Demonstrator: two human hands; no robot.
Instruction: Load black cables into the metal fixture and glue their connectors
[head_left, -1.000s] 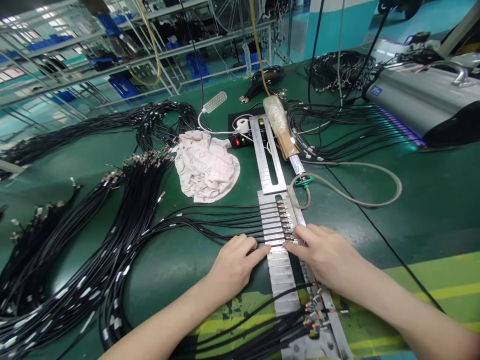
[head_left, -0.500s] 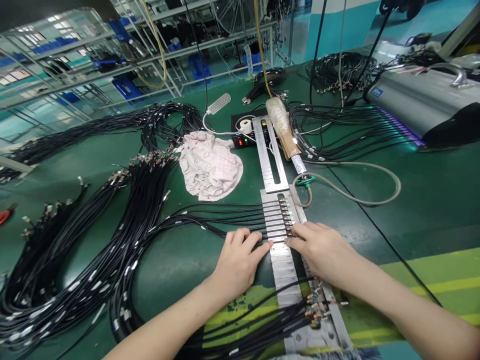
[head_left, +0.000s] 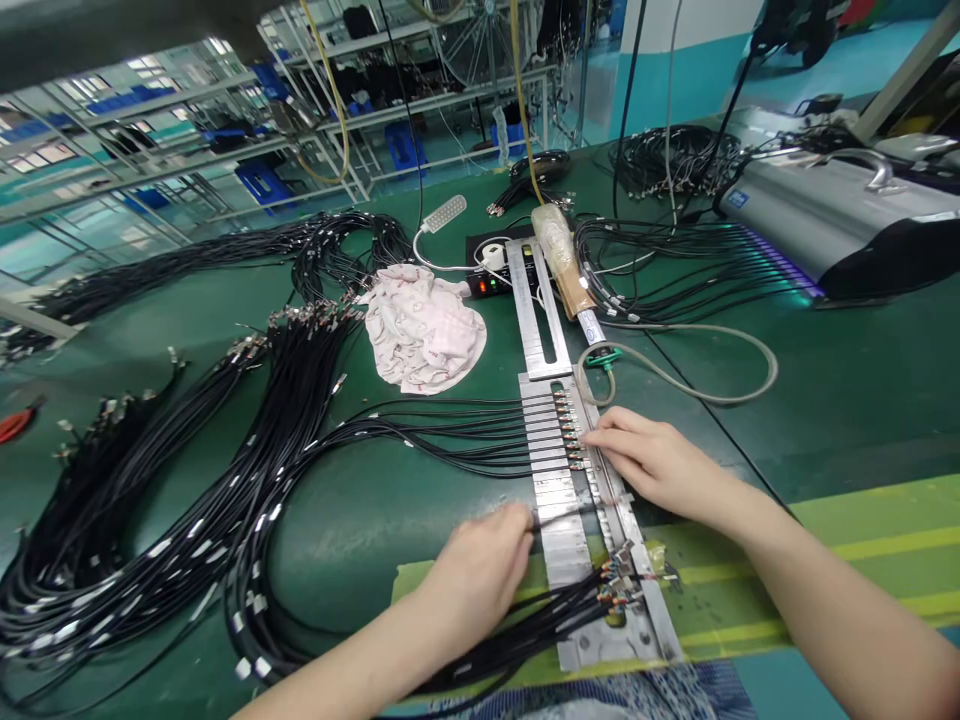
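A long slotted metal fixture [head_left: 556, 492] lies on the green table, with several black cables [head_left: 450, 440] seated in its upper slots. My left hand [head_left: 480, 572] pinches one black cable [head_left: 570, 514] and holds it across the fixture's middle. Fingers together, my right hand [head_left: 652, 462] rests on the fixture's right rail, its fingertips at the connector ends [head_left: 571, 440] of the seated cables. A second bunch of cable ends [head_left: 619, 585] lies over the fixture's near end.
Large bundles of black cables [head_left: 187, 500] cover the left of the table. A crumpled patterned cloth [head_left: 424, 330], a power strip [head_left: 495, 270], a wrapped tool [head_left: 562, 260] with a grey hose [head_left: 697, 390] and a silver machine [head_left: 840, 215] lie beyond.
My left hand has drawn back toward me from the seated cables and now holds a single cable across the fixture. My right hand has slid slightly up the rail.
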